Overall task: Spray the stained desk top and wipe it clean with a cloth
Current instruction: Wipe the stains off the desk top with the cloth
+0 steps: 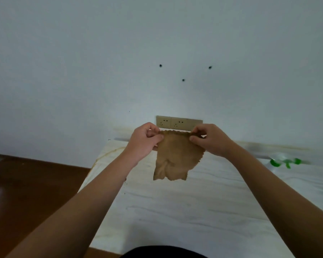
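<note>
Cloth (176, 158), brown and thin, is held up over the white counter (175, 211). Its top edge is pinched at one end by the left hand (145, 141) and at the other end by the right hand (211, 140), and the rest hangs down loose. A blurry green and clear thing (282, 161) is seen on the counter, far to the right, by the wall (101, 71).

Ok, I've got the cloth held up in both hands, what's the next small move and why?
Probably bunch the cloth into one hand: both the left hand and right hand pinch its top edge and it hangs above the desk top, so no hand is free to wipe or spray.
</note>
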